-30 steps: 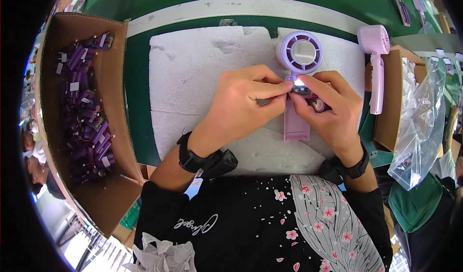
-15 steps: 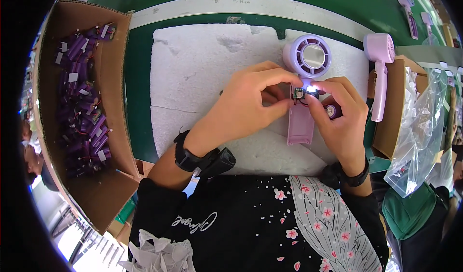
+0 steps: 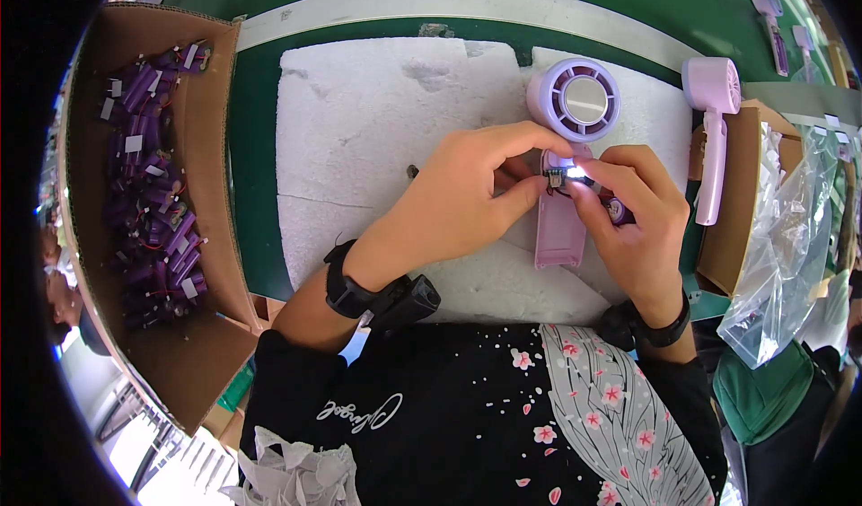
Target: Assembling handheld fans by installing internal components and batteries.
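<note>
A small circuit board point(image 3: 555, 176) with a bright white light is pinched between the fingertips of my left hand point(image 3: 480, 187) and my right hand point(image 3: 636, 205). It sits over the opened pink handle point(image 3: 560, 237) of a handheld fan, whose round lilac head point(image 3: 576, 100) lies just beyond my fingers. A purple battery cell point(image 3: 618, 211) shows beneath my right hand, partly covered by its fingers. Thin wires run below the board; where they end is hidden.
White foam sheets point(image 3: 359, 129) cover the green bench. On the left, a cardboard box point(image 3: 211, 156) holds several purple battery packs point(image 3: 153, 210). To the right, a pink handheld fan point(image 3: 712, 133) rests by another carton point(image 3: 723, 246) with clear plastic bags point(image 3: 774, 272).
My hands stay at the fan handle, and the board has shifted and tilted slightly between my fingertips. My right hand has moved a little to the right.
</note>
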A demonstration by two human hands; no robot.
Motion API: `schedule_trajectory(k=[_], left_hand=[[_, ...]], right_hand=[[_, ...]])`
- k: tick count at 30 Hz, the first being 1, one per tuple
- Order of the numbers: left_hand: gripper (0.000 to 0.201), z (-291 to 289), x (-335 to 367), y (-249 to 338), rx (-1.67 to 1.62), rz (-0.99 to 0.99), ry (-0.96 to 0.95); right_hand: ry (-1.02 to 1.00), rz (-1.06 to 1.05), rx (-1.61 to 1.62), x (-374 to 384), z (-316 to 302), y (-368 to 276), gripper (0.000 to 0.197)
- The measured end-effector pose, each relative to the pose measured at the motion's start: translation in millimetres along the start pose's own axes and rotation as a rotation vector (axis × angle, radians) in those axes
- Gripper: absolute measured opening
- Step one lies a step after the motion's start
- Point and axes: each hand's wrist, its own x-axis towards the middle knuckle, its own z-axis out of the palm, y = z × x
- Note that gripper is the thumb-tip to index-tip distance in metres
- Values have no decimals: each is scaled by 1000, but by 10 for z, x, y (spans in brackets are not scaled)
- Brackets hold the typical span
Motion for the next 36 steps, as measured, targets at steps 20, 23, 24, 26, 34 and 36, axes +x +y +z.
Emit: schedule_trajectory(k=[20,23,24,26,34,36], left_hand=[[24,46,2,44,9,-107,54],[26,78,13,-42,106,55,98],[27,80,18,-63,157,134,120],[29,64,31,-81,222,186,119],[36,66,48,-79,344,310,139],[37,36,46,-63,337,285,108]], right_hand=[[-5,10,-61,-22,26,-17,22],[-12,95,-22,-13,30,-54,23],[-9,143,-2,-2,32,-71,23],[-6,190,18,3,28,-74,23],[-325,477,149,92,-159,-50,23],[-468,575,459,92,-252,-7,26]])
